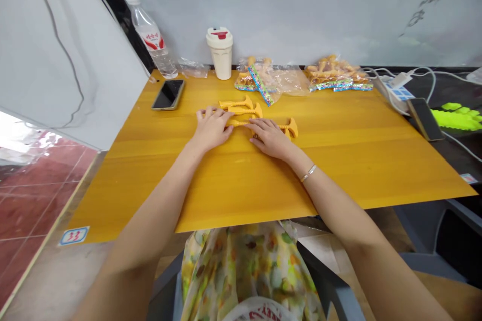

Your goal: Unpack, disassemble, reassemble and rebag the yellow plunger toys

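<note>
Several yellow plastic toy hammers (257, 110) lie side by side near the middle of the table, their heads pointing right. My left hand (213, 129) rests over the handle ends, and its thumb and index finger close around the end of a nearer toy hammer (240, 123). My right hand (271, 138) lies palm down across the nearer hammers, fingers curled over a handle. Another hammer head (292, 128) sticks out to the right of it. My palms hide parts of the handles, so how firmly each is gripped is only partly visible.
Along the back of the wooden table (226, 185) stand a water bottle (150, 35), a lidded cup (221, 55) and clear bags of yellow pieces (331, 74). One phone (168, 95) lies at the left, another phone (425, 119) at the right beside cables and a power strip (395, 89).
</note>
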A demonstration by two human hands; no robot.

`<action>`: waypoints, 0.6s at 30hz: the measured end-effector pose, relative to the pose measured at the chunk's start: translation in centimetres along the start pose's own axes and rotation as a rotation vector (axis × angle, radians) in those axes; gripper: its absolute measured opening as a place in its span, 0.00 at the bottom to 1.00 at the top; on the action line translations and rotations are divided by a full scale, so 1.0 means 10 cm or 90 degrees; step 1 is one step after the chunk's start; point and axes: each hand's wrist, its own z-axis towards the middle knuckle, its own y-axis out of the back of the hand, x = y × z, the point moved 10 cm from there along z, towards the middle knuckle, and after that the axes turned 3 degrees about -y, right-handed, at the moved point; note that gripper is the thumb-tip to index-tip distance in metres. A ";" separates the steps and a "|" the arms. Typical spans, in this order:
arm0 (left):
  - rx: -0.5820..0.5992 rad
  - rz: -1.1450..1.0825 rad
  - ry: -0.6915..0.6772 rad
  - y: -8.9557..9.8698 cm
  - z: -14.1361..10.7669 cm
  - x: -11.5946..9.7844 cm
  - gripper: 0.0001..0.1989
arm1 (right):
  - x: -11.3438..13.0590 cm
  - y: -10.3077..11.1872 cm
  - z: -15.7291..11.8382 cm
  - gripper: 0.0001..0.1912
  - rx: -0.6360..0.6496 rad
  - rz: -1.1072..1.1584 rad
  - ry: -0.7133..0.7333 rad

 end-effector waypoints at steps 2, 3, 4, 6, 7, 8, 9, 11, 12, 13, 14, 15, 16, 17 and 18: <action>-0.002 0.025 -0.011 -0.03 0.04 -0.03 0.21 | 0.02 0.00 -0.01 0.26 0.002 0.004 0.002; -0.001 0.037 -0.018 -0.04 0.04 -0.05 0.20 | 0.03 -0.01 -0.02 0.27 0.002 0.006 0.005; -0.002 0.050 -0.027 -0.04 0.04 -0.07 0.19 | 0.04 -0.01 -0.02 0.27 0.001 0.008 0.008; -0.026 0.070 -0.049 0.03 0.03 -0.13 0.18 | 0.04 0.02 -0.01 0.26 -0.014 0.019 0.012; -0.050 0.078 -0.062 0.10 0.01 -0.16 0.18 | 0.03 0.07 -0.01 0.26 -0.034 0.033 0.012; -0.080 0.083 -0.072 0.19 -0.01 -0.19 0.19 | 0.00 0.14 0.00 0.27 -0.068 0.055 0.009; -0.113 0.083 -0.080 0.29 -0.04 -0.21 0.19 | -0.04 0.23 0.00 0.28 -0.116 0.088 0.000; -0.174 0.074 -0.087 0.48 -0.13 -0.25 0.20 | -0.17 0.45 -0.02 0.30 -0.228 0.189 -0.034; -0.198 0.068 -0.094 0.56 -0.19 -0.27 0.20 | -0.23 0.53 -0.04 0.30 -0.264 0.260 -0.054; -0.217 0.061 -0.104 0.61 -0.24 -0.30 0.20 | -0.28 0.55 -0.04 0.30 -0.266 0.343 -0.068; -0.227 0.057 -0.119 0.63 -0.29 -0.33 0.20 | -0.29 0.52 -0.03 0.29 -0.231 0.433 -0.073; -0.230 0.054 -0.139 0.63 -0.33 -0.37 0.20 | -0.24 0.46 -0.02 0.28 -0.171 0.523 -0.067; -0.229 0.050 -0.158 0.62 -0.37 -0.40 0.19 | -0.16 0.39 -0.01 0.27 -0.107 0.602 -0.055; -0.226 0.044 -0.173 0.59 -0.39 -0.42 0.17 | -0.07 0.34 -0.02 0.27 -0.055 0.668 -0.041; -0.223 0.036 -0.185 0.57 -0.40 -0.43 0.16 | 0.00 0.31 -0.03 0.26 -0.023 0.717 -0.028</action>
